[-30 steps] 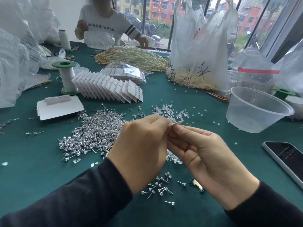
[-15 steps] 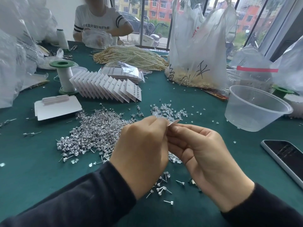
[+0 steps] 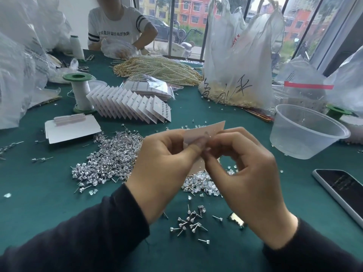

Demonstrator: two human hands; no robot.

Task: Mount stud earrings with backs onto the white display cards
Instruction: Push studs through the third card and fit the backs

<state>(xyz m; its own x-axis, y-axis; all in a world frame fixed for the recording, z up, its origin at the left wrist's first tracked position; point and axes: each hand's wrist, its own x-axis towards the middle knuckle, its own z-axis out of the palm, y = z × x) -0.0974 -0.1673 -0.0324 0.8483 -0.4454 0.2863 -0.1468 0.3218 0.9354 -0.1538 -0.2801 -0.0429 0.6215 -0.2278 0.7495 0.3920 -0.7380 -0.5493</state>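
My left hand [image 3: 167, 165] pinches a white display card [image 3: 204, 132] above the green table, its back face toward me. My right hand [image 3: 245, 173] has its fingertips curled against the card's middle, pinching something tiny there; whether it is a stud or a back I cannot tell. A big heap of silver stud earrings [image 3: 110, 156] lies left of my hands. Clear earring backs [image 3: 200, 185] are piled under my hands. Several loose studs [image 3: 190, 222] lie near me. A fanned row of filled cards [image 3: 129, 104] stands behind the heap.
A clear plastic bowl [image 3: 306, 132] sits at right, a phone [image 3: 341, 189] near the right edge. A thread spool [image 3: 80, 93], a blank card stack [image 3: 72, 128], pearl strands [image 3: 159, 70] and plastic bags [image 3: 239, 61] crowd the far side. Another person [image 3: 119, 26] works opposite.
The card has tilted up from edge-on so its white back now shows. My right fingers have curled in onto its middle. The person opposite shifted their arms.
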